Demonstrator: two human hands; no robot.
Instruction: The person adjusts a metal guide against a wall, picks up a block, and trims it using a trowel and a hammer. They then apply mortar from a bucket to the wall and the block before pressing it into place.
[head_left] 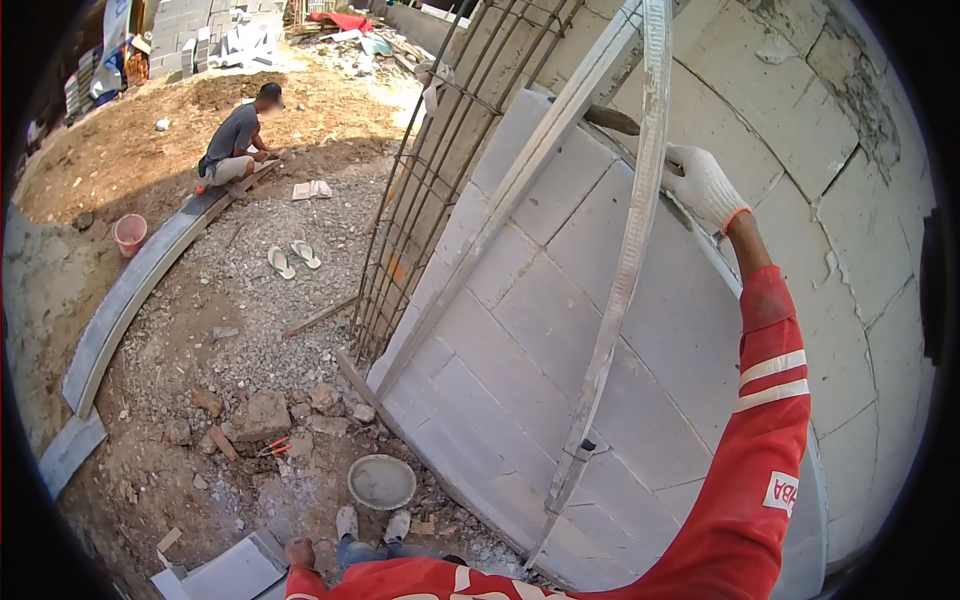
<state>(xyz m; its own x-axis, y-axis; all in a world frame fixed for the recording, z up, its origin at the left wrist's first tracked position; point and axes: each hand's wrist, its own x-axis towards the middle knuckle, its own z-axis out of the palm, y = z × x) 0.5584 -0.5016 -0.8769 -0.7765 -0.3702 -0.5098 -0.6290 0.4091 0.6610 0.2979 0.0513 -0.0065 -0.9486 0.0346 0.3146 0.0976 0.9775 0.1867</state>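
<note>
My right hand point(708, 187), in a white knitted glove with an orange cuff, is raised to the top edge of the light-grey block wall point(560, 330). Its fingers are curled just right of a long, mortar-smeared metal strip point(628, 240); what they pinch, if anything, is hidden. A second strip point(505, 200) slants across the wall and meets the first near the top. My left hand point(300, 552) is low by my left leg, small in view and curled, with nothing visible sticking out of it. Close by lie pale boards or blocks point(235, 568).
A round basin of grey mortar point(382, 482) stands before my feet. Red-handled pliers point(274, 447) lie among rubble. A rebar cage point(440, 170) rises beside the wall. Farther off, a person point(235, 140) squats by a low curved wall point(150, 280), near a pink bucket point(130, 233) and slippers point(281, 262).
</note>
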